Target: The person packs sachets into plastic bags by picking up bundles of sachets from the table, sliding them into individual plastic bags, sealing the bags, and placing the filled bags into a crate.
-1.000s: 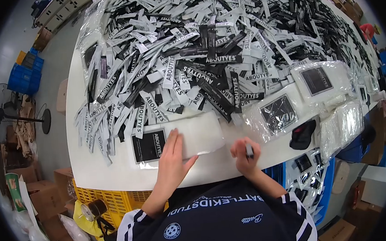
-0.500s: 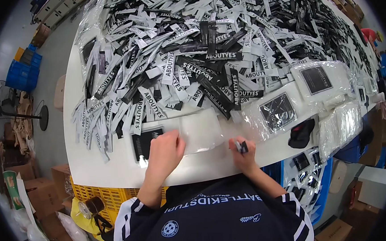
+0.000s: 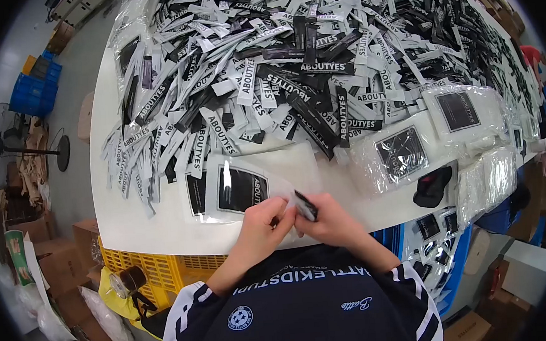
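Fingers [image 3: 276,209] bunched up at the right end of the top bag [image 3: 242,188]

Going left to right: lower bag [image 3: 197,201] lies flat on the table [image 3: 153,226], label showing, top bag overlaps it, then the left hand [image 3: 258,230], fingertips together and seemingly clamped on the top bag's edge, then the right hand [image 3: 335,223], closed round a small black-and-pale strip [image 3: 306,206]; can't tell if it's got the bag too. Big heap [image 3: 291,61] just beyond. My guess: step in hand is working that bag edge, so the next move calls for a firm left pinch and a tidy grip on the strip. Versus half a second ago, the hands were apart and only one label showed there, now it's two
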A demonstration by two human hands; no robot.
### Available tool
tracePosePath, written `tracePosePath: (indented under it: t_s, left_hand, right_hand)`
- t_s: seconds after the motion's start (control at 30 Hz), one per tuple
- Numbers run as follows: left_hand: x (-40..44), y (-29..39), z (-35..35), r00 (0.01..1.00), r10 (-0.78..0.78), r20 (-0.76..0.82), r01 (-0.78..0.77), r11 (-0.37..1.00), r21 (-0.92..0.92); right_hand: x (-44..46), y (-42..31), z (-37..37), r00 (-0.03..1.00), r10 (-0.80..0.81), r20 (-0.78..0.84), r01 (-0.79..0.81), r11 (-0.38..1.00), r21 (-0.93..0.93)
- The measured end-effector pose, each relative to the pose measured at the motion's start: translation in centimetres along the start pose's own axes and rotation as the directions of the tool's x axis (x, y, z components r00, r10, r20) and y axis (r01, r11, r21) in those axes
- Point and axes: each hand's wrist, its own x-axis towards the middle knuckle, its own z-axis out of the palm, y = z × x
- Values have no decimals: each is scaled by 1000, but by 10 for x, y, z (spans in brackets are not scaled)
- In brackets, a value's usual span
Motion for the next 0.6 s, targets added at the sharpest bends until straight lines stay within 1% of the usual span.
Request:
tracePosePath:
  t_s: [0.03, 0.07, 0.1, 0.13, 0.17, 0.2, 0.27, 0.33, 0.37, 0.47, 0.5, 0.57, 0.6]
  left_hand:
    - [0, 3, 2, 998, 52, -26, -51, 997, 49]
    - [-1, 4, 3, 993, 104, -48, -98, 990, 101]
    - [-3, 4, 3, 950, 293, -107, -257, 930, 263]
    - [-3, 5, 2, 937, 333, -109, -286, 906, 312]
    - [-6, 7, 1, 925, 364, -109, -305, 882, 360]
    - [-9, 10, 0, 912, 395, -109, -322, 854, 408]
    - [-11, 12, -1, 911, 398, -107, -314, 839, 444]
    - [-18, 13, 0, 900, 425, -98, -330, 811, 484]
    - [-21, 13, -3, 931, 362, -52, -301, 839, 453]
    - [-24, 38, -23, 843, 510, -170, -378, 787, 487]
    - [-24, 47, -21, 771, 568, -287, -347, 753, 559]
    - [-23, 60, -19, 620, 765, -174, -564, 589, 578]
    - [-22, 62, -18, 519, 847, -119, -658, 484, 577]
  right_hand:
    - [-1, -5, 3, 999, -29, -37, 23, 989, -147]
    - [-2, -4, 6, 981, -169, -95, 136, 949, -283]
    - [-4, -3, 11, 941, -311, -132, 231, 878, -420]
    - [-4, -3, 12, 882, -449, -143, 305, 775, -554]
    - [-2, 1, 14, 858, -499, -122, 343, 734, -587]
    - [-1, 4, 18, 843, -517, -150, 343, 730, -591]
    - [2, 8, 23, 804, -560, -198, 349, 715, -606]
    - [2, 9, 19, 751, -592, -292, 331, 720, -610]
    - [1, 9, 15, 723, -604, -337, 319, 724, -612]
    - [-3, -2, 5, 808, -553, -203, 452, 803, -388]
    - [-6, -10, 0, 830, -549, -97, 492, 803, -336]
    - [-15, -9, 2, 869, -494, 24, 495, 868, -47]
    - [-19, -9, 3, 874, -478, 90, 471, 877, 94]
